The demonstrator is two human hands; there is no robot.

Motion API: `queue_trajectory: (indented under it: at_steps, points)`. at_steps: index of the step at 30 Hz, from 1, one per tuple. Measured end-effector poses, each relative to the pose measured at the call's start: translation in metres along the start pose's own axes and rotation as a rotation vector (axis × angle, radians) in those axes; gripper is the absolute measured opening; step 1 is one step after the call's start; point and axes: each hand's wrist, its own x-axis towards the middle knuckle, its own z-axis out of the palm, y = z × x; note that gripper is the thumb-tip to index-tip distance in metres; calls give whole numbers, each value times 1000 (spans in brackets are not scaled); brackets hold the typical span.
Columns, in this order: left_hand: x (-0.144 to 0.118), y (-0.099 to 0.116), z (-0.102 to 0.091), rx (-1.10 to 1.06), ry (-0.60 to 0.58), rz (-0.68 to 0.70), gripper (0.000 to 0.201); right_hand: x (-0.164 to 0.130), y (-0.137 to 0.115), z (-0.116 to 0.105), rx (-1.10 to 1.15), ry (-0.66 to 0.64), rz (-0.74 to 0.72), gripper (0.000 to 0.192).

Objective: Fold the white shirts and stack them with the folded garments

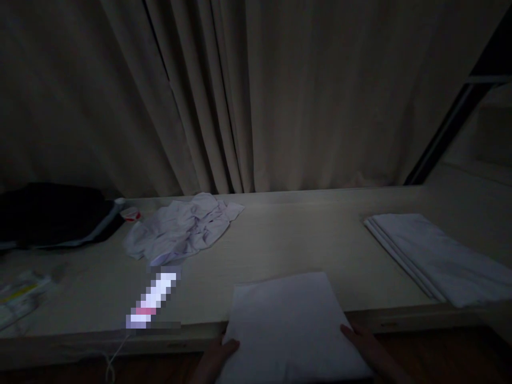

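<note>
A flat, folded white cloth (286,325) reaches over the table's front edge toward me. My left hand (219,356) grips its left side, thumb lying on top and the other fingers out of sight beneath. On the opposite side my right hand (366,344) holds the cloth's right edge the same way. To the left, a crumpled white cloth (188,224) lies loose on the table. Another folded white cloth (436,256), in several layers, rests at the right.
The pale table (296,229) runs below a drawn curtain (320,96). A lit, blurred-out screen (156,296) with a cable (116,349) lies left of centre. Dark clothing (52,216), a small red-and-white item (131,214) and a plastic pack (22,296) are farther left. The room is dim.
</note>
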Motion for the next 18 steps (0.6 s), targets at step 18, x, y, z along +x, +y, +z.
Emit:
queue_trajectory:
  at_steps: [18]
  points:
    - [-6, 14, 39, -463, 122, 50, 57, 57, -105, -59, -82, 232, -248, 44]
